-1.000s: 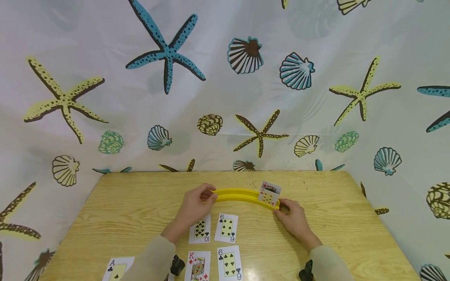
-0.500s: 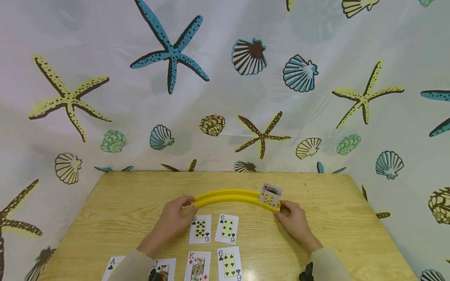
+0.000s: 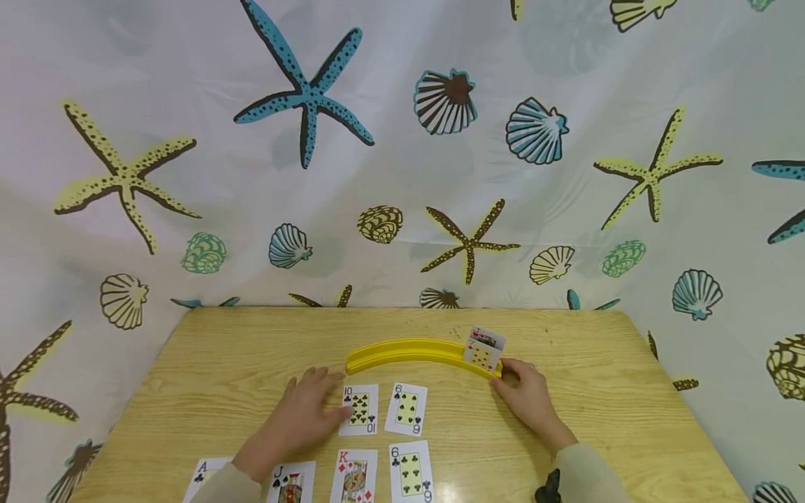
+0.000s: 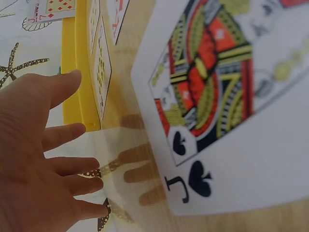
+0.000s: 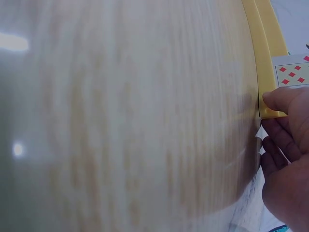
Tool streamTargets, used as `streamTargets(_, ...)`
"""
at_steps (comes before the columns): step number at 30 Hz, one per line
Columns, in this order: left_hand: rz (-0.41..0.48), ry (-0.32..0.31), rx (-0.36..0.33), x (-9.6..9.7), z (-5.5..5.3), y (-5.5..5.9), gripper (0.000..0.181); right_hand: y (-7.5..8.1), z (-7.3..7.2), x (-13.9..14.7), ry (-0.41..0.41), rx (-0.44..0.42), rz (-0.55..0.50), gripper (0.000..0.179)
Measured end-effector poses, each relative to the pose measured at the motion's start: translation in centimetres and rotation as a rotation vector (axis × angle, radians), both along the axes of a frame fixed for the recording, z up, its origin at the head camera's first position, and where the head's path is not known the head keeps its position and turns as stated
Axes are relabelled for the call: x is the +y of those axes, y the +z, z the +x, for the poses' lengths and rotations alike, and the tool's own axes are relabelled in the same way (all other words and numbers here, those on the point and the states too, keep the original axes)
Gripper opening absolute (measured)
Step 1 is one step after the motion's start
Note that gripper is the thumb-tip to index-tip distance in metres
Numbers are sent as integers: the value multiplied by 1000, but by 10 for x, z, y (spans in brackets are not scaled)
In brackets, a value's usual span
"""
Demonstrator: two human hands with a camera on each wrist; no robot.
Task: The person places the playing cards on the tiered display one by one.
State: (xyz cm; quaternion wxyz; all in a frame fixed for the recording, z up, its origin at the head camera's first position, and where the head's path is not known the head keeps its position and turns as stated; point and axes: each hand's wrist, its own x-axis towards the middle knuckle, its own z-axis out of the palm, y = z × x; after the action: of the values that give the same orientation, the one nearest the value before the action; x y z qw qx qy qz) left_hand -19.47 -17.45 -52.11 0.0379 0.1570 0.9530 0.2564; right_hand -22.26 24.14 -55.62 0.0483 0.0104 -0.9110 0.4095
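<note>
A curved yellow playing-card holder (image 3: 402, 347) lies across the table. Two cards stand in its right part: a seven of diamonds (image 3: 480, 356) in front of a red jack (image 3: 488, 335). Thumb and fingers of my right hand (image 3: 531, 398) pinch the holder's right end, as the right wrist view also shows. My left hand (image 3: 295, 416), fingers spread and holding nothing, is just below the holder's left end. Its thumb overlaps the left edge of the ten of clubs (image 3: 362, 412) in the head view. The left wrist view shows a jack of spades (image 4: 207, 72) close up.
Face up on the table (image 3: 239, 349) lie a six of spades (image 3: 406, 410), a king of diamonds (image 3: 354, 478), a six of clubs (image 3: 411, 471) and an ace of clubs (image 3: 204, 475), partly behind the left sleeve. A patterned cloth (image 3: 390, 161) hangs behind the table and at its sides.
My left hand slid left along the holder, uncovering its left end, then let go and came down toward me with fingers spread. My right hand keeps its pinch.
</note>
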Motion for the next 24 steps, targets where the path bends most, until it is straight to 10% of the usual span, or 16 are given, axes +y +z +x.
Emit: streamTargets(24, -52, -47, -104, -3, 5, -12, 83, 0, 0, 0, 0, 3, -2, 44)
